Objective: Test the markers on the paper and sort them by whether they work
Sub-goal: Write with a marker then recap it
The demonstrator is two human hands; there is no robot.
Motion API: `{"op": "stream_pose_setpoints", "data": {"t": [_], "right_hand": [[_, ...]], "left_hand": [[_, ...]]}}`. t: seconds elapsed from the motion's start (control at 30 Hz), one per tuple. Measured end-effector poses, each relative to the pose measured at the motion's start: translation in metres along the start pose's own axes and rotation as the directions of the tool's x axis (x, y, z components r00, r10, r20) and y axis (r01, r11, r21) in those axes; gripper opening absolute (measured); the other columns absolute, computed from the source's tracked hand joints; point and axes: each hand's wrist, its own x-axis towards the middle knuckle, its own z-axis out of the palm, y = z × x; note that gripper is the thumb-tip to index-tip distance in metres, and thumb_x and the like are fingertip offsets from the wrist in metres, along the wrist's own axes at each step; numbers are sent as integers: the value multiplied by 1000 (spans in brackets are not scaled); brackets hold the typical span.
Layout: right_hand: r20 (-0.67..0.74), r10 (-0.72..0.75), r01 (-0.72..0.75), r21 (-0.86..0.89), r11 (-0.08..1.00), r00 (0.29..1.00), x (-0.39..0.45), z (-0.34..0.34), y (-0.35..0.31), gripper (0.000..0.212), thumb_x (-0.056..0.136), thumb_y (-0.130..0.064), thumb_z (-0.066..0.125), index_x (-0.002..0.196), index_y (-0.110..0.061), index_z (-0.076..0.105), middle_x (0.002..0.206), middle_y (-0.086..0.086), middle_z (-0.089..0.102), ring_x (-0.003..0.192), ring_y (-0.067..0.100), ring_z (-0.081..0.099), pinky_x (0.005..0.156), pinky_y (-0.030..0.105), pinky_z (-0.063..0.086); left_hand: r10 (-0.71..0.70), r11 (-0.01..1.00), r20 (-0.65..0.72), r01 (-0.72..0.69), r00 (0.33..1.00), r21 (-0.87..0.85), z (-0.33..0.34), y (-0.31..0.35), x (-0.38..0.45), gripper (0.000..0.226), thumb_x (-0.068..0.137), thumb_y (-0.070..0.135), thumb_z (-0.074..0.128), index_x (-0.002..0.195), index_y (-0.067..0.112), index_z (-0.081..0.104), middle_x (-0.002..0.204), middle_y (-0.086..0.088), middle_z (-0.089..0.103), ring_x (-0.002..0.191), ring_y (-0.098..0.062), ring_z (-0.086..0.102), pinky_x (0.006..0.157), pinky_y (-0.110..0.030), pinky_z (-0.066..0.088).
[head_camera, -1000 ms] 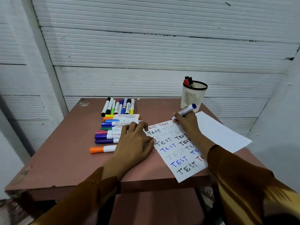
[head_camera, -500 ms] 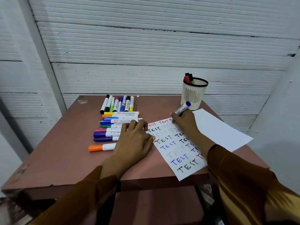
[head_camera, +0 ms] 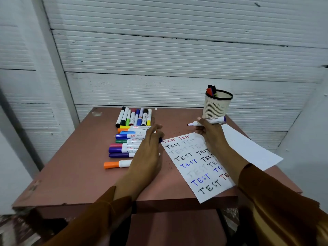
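The right hand [head_camera: 211,134] pinches an uncapped marker [head_camera: 206,121] between thumb and fingers, holding it level above the far edge of the test sheet [head_camera: 195,166], its tip pointing toward nine o'clock and clear of the paper. The left hand [head_camera: 149,157] is raised on edge just at nine o'clock of the sheet; its fingers look loosely curled, and something dark blue peeks out at the fingertips, possibly the marker's cap, though I cannot tell for sure. The sheet is well filled: rows of "TEST" in red, black and blue, with several faint grey attempts among them that I would judge came from dried-out markers. So a good share of the testing seems done. At twelve o'clock of the right hand stands a mesh pen cup [head_camera: 217,105] with a few markers [head_camera: 211,90] standing in it, which looks like one sorted group. Across at ten o'clock lie two lots: a row of markers [head_camera: 134,117] side by side pointing away, and nearer, a stack of markers [head_camera: 127,142] lying crosswise, ending in an orange-capped one [head_camera: 118,164] apart from the rest. Which lot is tested and which waits I cannot say. A blank sheet [head_camera: 248,148] lies partly under the written one, at three o'clock. My guess is the held marker now needs capping and sorting, with more left.
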Motion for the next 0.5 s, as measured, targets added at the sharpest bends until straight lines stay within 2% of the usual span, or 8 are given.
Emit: {"op": "stream_pose_setpoints", "data": {"t": [0.07, 0.13, 0.2, 0.3, 0.4, 0.5], "right_hand": [[43, 78, -83, 150, 985, 996, -9, 7, -5, 18, 91, -3, 47, 75, -9, 50, 67, 10, 58, 51, 15, 56, 48, 22, 48], [106, 113, -132, 190, 973, 988, -19, 12, -6, 20, 91, -2, 44, 73, -7, 48, 64, 12, 61, 47, 15, 55, 45, 21, 44], [168, 104, -134, 183, 974, 980, -29, 18, -7, 19, 91, -1, 45, 74, -6, 49, 58, 10, 64, 44, 13, 52, 44, 20, 41], [237, 47, -89, 169, 982, 970, -37, 28, -6, 21, 90, 4, 48, 71, -6, 50, 61, 11, 67, 44, 12, 52, 43, 19, 40], [264, 8, -48, 145, 988, 964, -43, 33, -5, 24, 88, 6, 52, 68, -7, 49, 65, 16, 67, 45, 16, 52, 44, 21, 42], [262, 5, -32, 99, 995, 965, -44, 34, -2, 15, 87, 5, 54, 76, -2, 47, 71, 22, 66, 47, 18, 52, 45, 23, 43]], "left_hand": [[-65, 998, -12, 65, 998, -15, -3, 0, 0, 53, 72, -14, 49, 117, 12, 48, 136, -12, 36, 108, -28, 53, 81, -40, 53], [-143, 990, -36, 144, 989, 2, -4, 0, 1, 49, 79, -11, 53, 122, 12, 54, 128, -12, 43, 108, -27, 52, 83, -39, 52], [-133, 990, -61, 136, 989, 47, -4, -1, 0, 47, 83, -7, 55, 127, 11, 53, 123, -13, 50, 108, -27, 52, 86, -31, 48], [-265, 964, -55, 265, 963, -2, -5, 2, 3, 37, 91, 7, 52, 128, 9, 49, 125, -8, 54, 113, -21, 50, 91, -22, 35], [-286, 958, -57, 286, 956, -14, -5, 3, 2, 30, 94, 16, 50, 123, 11, 50, 120, -7, 57, 109, -20, 51, 91, -27, 39], [-277, 961, -61, 275, 959, -32, -5, 2, 1, 25, 95, 22, 47, 118, 13, 52, 113, -6, 59, 99, -18, 52, 85, -31, 44]]}}
